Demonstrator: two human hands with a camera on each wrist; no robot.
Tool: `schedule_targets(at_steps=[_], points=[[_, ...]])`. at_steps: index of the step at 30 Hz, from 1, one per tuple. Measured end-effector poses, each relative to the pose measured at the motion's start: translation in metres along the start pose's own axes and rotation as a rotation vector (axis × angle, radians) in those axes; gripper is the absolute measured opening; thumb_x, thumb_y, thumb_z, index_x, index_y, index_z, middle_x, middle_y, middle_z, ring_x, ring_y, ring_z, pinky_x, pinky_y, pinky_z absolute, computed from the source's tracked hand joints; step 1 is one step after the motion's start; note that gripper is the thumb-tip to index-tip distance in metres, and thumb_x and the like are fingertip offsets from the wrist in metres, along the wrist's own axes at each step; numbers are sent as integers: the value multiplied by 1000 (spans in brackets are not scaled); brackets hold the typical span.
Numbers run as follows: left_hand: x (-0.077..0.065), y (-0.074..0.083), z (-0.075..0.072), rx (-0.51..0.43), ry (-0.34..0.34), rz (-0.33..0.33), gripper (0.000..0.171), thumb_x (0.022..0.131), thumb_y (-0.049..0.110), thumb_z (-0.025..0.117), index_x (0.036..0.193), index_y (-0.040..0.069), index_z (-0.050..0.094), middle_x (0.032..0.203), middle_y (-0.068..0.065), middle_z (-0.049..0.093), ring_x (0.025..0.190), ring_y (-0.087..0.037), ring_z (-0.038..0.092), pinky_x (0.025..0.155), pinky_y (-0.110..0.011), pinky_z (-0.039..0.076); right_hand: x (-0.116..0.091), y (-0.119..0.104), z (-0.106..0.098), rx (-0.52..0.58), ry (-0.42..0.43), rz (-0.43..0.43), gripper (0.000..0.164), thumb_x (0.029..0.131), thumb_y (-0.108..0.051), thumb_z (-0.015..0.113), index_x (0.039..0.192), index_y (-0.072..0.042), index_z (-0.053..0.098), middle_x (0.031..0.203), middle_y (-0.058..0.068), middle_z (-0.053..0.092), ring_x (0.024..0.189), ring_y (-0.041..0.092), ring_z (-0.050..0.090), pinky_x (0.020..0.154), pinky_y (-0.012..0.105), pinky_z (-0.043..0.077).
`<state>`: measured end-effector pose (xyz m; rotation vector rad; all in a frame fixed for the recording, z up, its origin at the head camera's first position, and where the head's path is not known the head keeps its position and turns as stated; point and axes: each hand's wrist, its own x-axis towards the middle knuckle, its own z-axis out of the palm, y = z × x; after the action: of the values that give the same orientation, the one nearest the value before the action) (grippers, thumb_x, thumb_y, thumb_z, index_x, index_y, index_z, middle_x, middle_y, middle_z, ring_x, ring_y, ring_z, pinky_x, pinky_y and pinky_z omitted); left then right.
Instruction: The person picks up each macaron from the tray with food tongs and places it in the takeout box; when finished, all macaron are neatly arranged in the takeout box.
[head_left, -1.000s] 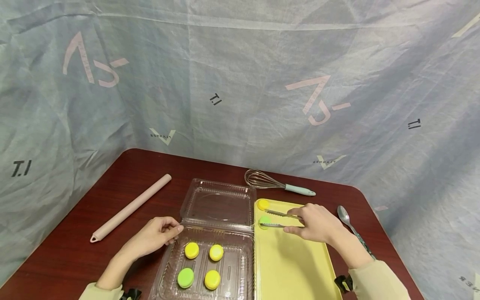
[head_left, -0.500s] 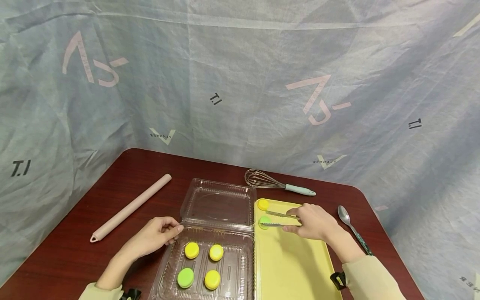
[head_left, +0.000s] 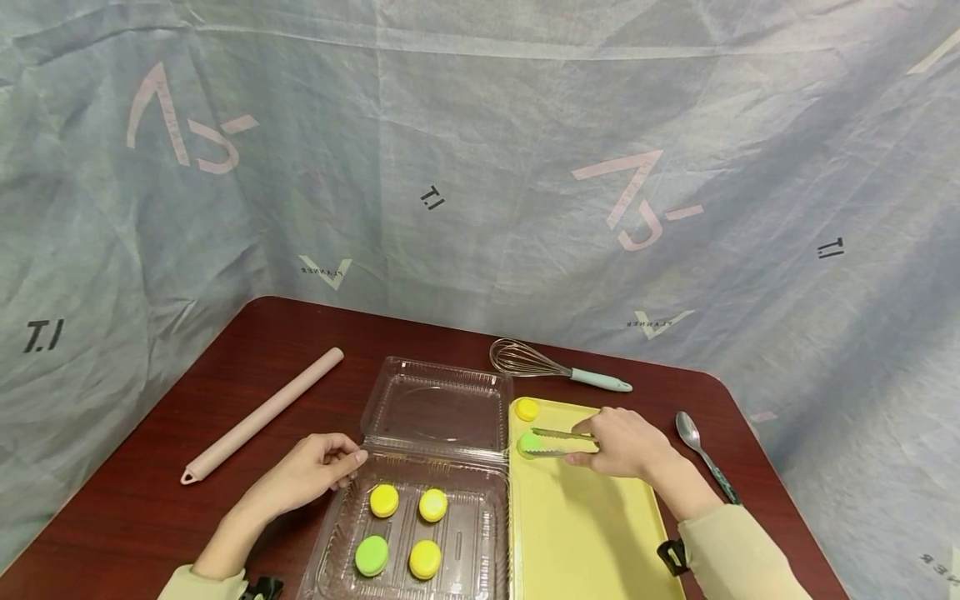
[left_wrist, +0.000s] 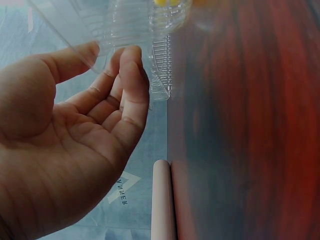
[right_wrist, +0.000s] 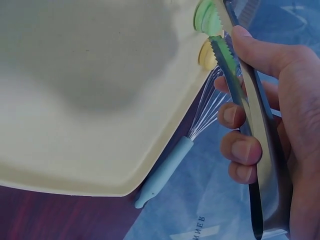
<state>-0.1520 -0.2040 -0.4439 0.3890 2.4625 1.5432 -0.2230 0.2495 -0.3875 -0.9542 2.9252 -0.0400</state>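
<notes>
My left hand (head_left: 318,471) pinches the left edge of an open clear plastic clamshell box (head_left: 457,461), thumb above and fingers beneath. Its base holds three yellow macarons (head_left: 425,559) and one green macaron (head_left: 372,556). My right hand (head_left: 626,442) grips metal serrated tongs (right_wrist: 262,145), the thumb on one arm and fingers round the other. The tong tips stand on either side of a second green macaron (right_wrist: 204,17) at the left edge of the yellow tray (head_left: 577,550). Just behind it on the tray lies another yellow macaron (head_left: 527,409).
A whisk (head_left: 596,379) with a pale blue handle lies behind the tray. To the right is a metal spoon (head_left: 705,457) with a patterned handle. A pink rolling pin (head_left: 266,412) lies at the left of the dark red table (head_left: 315,333). Grey cloth hangs behind.
The tongs' arms have drawn closer together around the green macaron on the tray. My right hand has shifted slightly left; my left hand stays at the box edge.
</notes>
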Motion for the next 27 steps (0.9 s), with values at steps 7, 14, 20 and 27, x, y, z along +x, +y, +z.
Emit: schedule_targets(at_steps=[7, 14, 20, 27], points=[[0, -1, 0, -4, 1, -2, 25, 101, 22, 61, 101, -2, 68, 78, -4, 62, 69, -19, 60, 60, -30, 53, 7, -2, -4, -22, -34, -11, 35, 84, -44, 78, 102, -14, 79, 91, -2, 74, 68, 10, 62, 65, 39, 54], [1, -2, 0, -5, 2, 2, 24, 100, 22, 62, 100, -2, 68, 78, -5, 62, 68, -18, 60, 59, -30, 53, 11, -5, -7, -55, -36, -11, 38, 83, -46, 78, 102, -14, 80, 95, -2, 75, 78, 17, 69, 71, 41, 56], [1, -2, 0, -5, -2, 3, 24, 100, 22, 62, 99, -2, 68, 78, -5, 62, 67, -18, 60, 59, -29, 52, 15, -7, -11, -70, -61, 1, 39, 82, -47, 78, 102, -13, 80, 97, -2, 75, 90, 25, 71, 80, 45, 56], [0, -1, 0, -3, 3, 6, 25, 100, 22, 62, 100, -2, 68, 77, -5, 62, 67, -18, 60, 59, -29, 52, 17, -10, -17, -77, -77, -3, 38, 81, -47, 79, 100, -14, 80, 95, -3, 75, 86, 22, 70, 79, 44, 56]])
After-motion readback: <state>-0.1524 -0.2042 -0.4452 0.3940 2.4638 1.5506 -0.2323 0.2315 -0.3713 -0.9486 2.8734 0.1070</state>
